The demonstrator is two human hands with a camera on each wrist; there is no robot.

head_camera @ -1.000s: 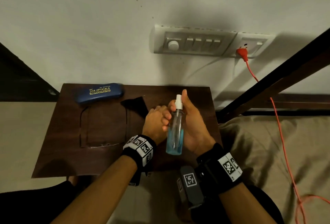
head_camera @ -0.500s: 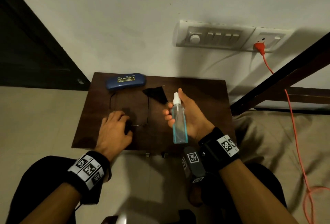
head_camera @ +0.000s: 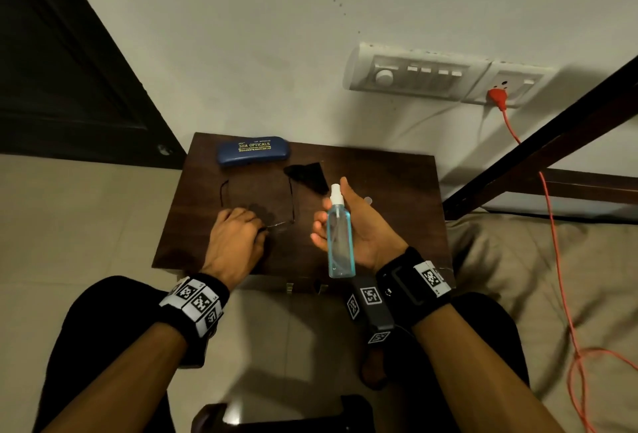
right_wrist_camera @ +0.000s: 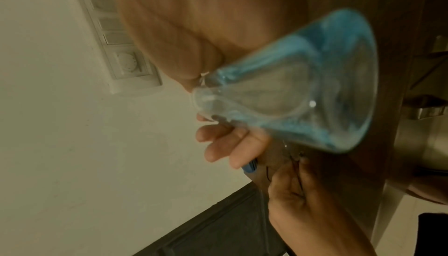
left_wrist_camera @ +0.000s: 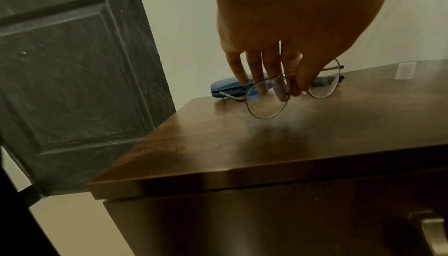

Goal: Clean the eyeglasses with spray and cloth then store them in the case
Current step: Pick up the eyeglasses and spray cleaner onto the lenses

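Thin wire-framed eyeglasses (head_camera: 291, 203) (left_wrist_camera: 266, 99) lie on the dark wooden table (head_camera: 379, 191) with their temples unfolded toward the wall. My left hand (head_camera: 257, 225) (left_wrist_camera: 292, 90) pinches them at the bridge, thumb in front and fingers behind the lenses. I cannot tell whether the frame is off the tabletop. My right hand (head_camera: 328, 211) (right_wrist_camera: 218, 145) grips a clear spray bottle (head_camera: 340, 239) (right_wrist_camera: 290, 91) of blue liquid, white nozzle up, over the table's middle. A black cloth (head_camera: 307, 175) lies beyond the bottle. The shut blue case (head_camera: 253, 150) (left_wrist_camera: 227, 87) sits at the far left corner.
A small clear cap (head_camera: 367, 199) (left_wrist_camera: 403, 70) stands on the table right of the bottle. A switchboard (head_camera: 414, 75) with an orange plug and cord (head_camera: 552, 225) is on the wall. A dark door (head_camera: 69, 70) stands left and a bed (head_camera: 535, 277) right. A drawer handle (left_wrist_camera: 431, 235) is below.
A second ago both hands met at the bottle. My left hand has since moved left and down onto the eyeglasses and now pinches their bridge. The right hand keeps holding the bottle.
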